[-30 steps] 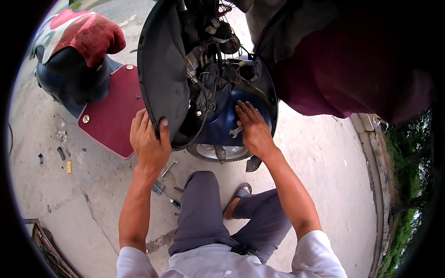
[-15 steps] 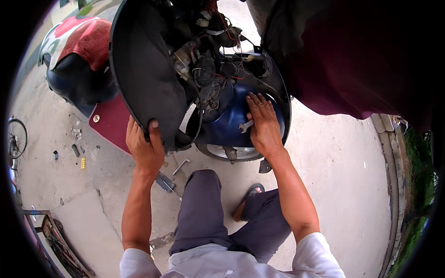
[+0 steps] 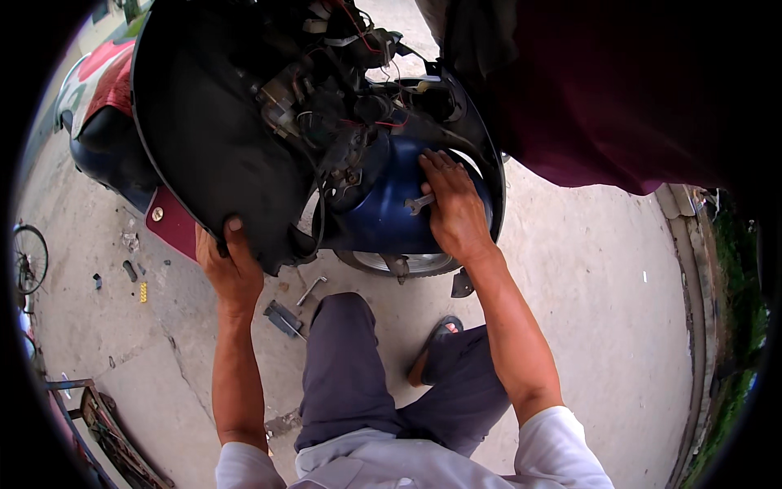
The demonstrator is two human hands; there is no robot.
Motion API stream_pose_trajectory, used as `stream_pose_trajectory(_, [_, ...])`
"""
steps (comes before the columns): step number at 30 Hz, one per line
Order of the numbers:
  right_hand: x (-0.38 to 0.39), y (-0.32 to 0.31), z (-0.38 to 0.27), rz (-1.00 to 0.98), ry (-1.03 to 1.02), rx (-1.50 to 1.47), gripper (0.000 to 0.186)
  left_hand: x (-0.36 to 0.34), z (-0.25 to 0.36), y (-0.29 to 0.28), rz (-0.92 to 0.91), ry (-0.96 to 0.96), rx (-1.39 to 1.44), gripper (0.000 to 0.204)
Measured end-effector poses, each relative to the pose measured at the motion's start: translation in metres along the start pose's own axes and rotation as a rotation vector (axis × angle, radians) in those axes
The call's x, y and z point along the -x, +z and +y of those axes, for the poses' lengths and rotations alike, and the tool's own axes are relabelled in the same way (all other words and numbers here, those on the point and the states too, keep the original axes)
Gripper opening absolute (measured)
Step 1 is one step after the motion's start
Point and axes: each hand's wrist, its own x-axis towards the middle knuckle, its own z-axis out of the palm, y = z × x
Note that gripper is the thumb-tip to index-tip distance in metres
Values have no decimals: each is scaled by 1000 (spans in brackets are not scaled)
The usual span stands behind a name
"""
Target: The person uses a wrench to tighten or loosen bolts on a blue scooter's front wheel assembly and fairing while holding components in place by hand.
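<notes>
My left hand (image 3: 230,275) grips the lower edge of a large black plastic panel (image 3: 199,147), its thumb on the panel's inner face. Tangled wires and black mechanical parts (image 3: 350,151) fill the scooter front beside the panel. My right hand (image 3: 459,213) lies against the glossy blue front fender (image 3: 383,212), with its fingers extended over it. The jaw of an open-end wrench (image 3: 419,204) pokes out from under that hand on the thumb side; the rest of the wrench is hidden. Below the fender shows part of the front wheel (image 3: 407,265).
On the concrete floor lie a socket wrench (image 3: 312,290) and a dark grey box-like piece (image 3: 283,319) near my knee. A seat under a red patterned cloth (image 3: 106,90) stands at the left. Dark maroon fabric (image 3: 603,106) hangs at the upper right. A bicycle wheel (image 3: 30,259) shows far left.
The black panel has swung out to the left, with my left hand moving along on its edge. My right hand has shifted slightly left and up, still on the fender with the wrench.
</notes>
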Motion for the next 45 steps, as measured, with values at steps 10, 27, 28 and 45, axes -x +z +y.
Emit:
stream_pose_trajectory(10, [10,-11,23,34,241,-71,42,0,1,0,40,-12,-72,38])
stream_pose_trajectory(27, [25,-2,100,-67,907,-411,50,4,3,3,50,-39,-7,31])
stream_pose_trajectory(28, [23,-5,98,-62,942,-441,50,3,4,3,52,-26,1,31])
stream_pose_trajectory(45, [26,5,107,16,999,-452,47,2,4,6,70,-19,-36,37])
